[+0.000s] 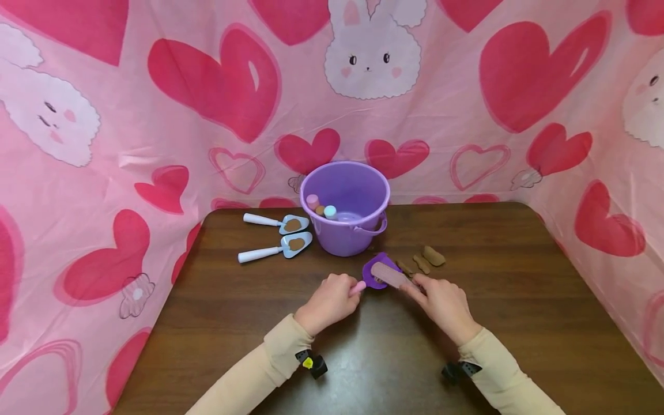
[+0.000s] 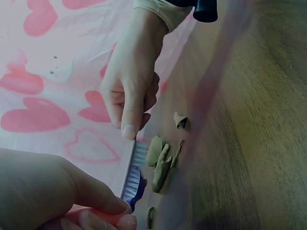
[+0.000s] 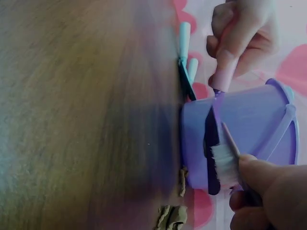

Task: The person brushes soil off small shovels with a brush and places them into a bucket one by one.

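Observation:
My left hand (image 1: 329,301) grips the pink handle of a small purple shovel (image 1: 368,279), held low over the table in front of the bucket. In my right hand (image 1: 445,306) is a brush with a pale pink back (image 1: 385,272), pinched near its end between thumb and fingers. Its white bristles (image 3: 223,165) face the purple blade and appear to touch it in the right wrist view. Something small and brown shows under the brush in the head view, partly hidden. Right of the shovel lie several brown, clay-like pieces (image 1: 433,256).
Behind the shovel stands a purple bucket (image 1: 342,239) holding pink, brown and light-blue items. To its left lie two light-blue trowels with white handles (image 1: 259,254), brown patches on their blades. A pink heart-and-rabbit cloth (image 1: 441,115) surrounds the brown wooden table (image 1: 519,271).

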Motion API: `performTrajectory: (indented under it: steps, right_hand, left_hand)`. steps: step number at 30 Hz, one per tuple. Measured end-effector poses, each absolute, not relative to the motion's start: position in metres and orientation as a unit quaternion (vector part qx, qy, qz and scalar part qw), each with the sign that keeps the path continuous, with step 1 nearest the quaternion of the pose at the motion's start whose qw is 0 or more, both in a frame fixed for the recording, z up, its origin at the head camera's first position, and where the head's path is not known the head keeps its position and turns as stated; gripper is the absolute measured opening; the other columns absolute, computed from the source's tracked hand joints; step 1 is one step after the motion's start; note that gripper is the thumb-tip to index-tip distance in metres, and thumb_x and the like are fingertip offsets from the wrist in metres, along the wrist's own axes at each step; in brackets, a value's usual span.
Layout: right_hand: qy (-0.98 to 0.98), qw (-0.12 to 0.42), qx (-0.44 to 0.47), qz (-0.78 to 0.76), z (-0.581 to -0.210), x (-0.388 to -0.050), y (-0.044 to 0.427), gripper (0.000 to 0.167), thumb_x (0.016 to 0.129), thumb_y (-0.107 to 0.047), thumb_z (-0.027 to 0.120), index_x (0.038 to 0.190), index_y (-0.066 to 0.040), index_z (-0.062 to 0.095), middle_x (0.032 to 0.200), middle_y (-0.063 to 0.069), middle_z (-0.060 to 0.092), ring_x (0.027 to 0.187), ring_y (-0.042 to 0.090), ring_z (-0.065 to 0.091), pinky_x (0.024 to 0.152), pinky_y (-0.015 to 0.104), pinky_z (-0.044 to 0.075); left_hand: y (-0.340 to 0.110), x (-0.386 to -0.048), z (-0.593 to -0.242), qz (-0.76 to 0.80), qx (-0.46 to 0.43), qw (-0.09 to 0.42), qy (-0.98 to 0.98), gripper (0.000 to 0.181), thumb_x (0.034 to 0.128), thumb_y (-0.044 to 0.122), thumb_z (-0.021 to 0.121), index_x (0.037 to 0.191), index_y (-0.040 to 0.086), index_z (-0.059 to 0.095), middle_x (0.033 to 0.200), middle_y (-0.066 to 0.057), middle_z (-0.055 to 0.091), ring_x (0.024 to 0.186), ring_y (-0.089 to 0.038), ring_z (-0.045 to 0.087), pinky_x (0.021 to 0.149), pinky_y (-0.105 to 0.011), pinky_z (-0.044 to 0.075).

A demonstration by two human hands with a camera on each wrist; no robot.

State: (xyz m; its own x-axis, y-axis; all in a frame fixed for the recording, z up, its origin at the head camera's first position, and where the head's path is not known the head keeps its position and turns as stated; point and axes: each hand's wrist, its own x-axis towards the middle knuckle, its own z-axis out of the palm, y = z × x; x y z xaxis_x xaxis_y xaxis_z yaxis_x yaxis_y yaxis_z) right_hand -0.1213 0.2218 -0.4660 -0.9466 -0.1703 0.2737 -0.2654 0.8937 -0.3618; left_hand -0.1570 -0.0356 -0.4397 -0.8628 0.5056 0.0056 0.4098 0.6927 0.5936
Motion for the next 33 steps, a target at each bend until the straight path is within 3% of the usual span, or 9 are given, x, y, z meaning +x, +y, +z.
performTrajectory:
  steps: [11,17,27,33]
  right_hand:
    - [-0.963,0.134,0.065,0.225,-0.4637,-0.1191,0.2208,0.031,0.098,-0.032,0.072,0.08,-0.014,0.056,0.058,-0.005,0.038,0.05,0.016,0.038,0.045,0.033,0.03]
    - [-0.959,0.139,0.128,0.213,-0.4651,-0.1189,0.2218,0.033,0.095,-0.031,0.076,0.077,-0.017,0.053,0.059,-0.009,0.032,0.05,0.011,0.033,0.046,0.03,0.027]
    - [-0.968,0.112,0.064,0.217,-0.4659,-0.1197,0.2289,0.033,0.099,-0.032,0.072,0.078,-0.014,0.054,0.058,-0.004,0.037,0.049,0.016,0.039,0.045,0.033,0.03]
    - [-0.959,0.14,0.094,0.228,-0.4648,-0.1214,0.2274,0.034,0.097,-0.03,0.074,0.077,-0.015,0.051,0.059,-0.007,0.034,0.049,0.013,0.036,0.046,0.031,0.028]
  left_hand:
    - [-0.0321,-0.1558,-0.4416,0.297,0.253,0.066,0.919,0.029,0.0952,0.01,0.071,0.069,0.013,0.058,0.06,0.006,0.044,0.056,-0.012,0.047,0.056,-0.029,0.044]
    - [-0.0317,-0.1561,-0.4449,0.289,0.248,0.047,0.923,0.037,0.0948,0.008,0.07,0.064,0.014,0.05,0.058,0.007,0.038,0.056,-0.014,0.044,0.057,-0.032,0.044]
    - [-0.0335,-0.1526,-0.4393,0.304,0.243,0.089,0.917,0.033,0.0958,0.01,0.07,0.066,0.013,0.055,0.058,0.007,0.038,0.054,-0.012,0.043,0.056,-0.029,0.042]
    - [-0.0337,-0.154,-0.4393,0.305,0.231,0.089,0.92,0.033,0.0972,0.012,0.07,0.067,0.013,0.056,0.058,0.006,0.04,0.054,-0.012,0.045,0.056,-0.029,0.043]
